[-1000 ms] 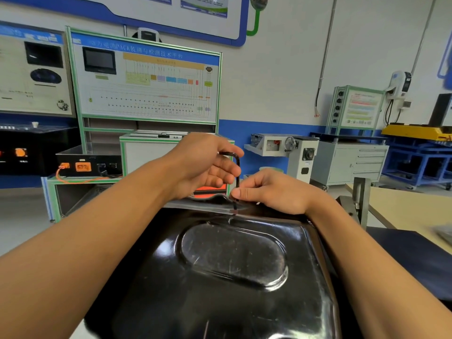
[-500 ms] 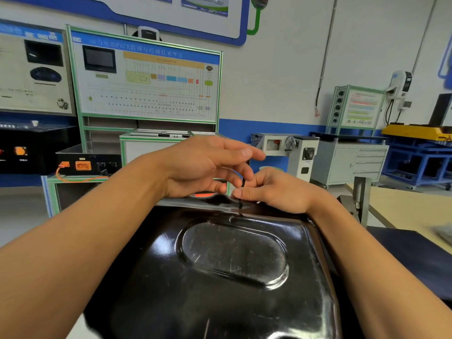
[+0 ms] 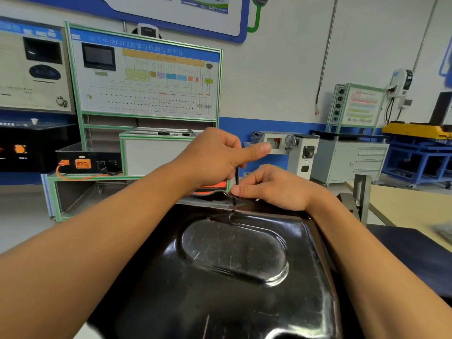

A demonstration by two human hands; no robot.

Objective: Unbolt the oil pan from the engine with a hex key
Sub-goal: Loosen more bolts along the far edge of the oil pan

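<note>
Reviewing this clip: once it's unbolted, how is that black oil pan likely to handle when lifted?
Probably stiff: the oil pan looks like pressed metal with a stamped oval recess. Its glossy, reflective surface may be slippery to grip. It looks broad, so it is likely awkward to lift one-handed, though its weight cannot be judged here.

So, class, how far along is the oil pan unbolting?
Done: no removed bolts show; the oil pan sits in place. In hand: left hand grips the upright hex key at the far flange, right hand pinches its shaft. Left: this bolt, any others.
</note>
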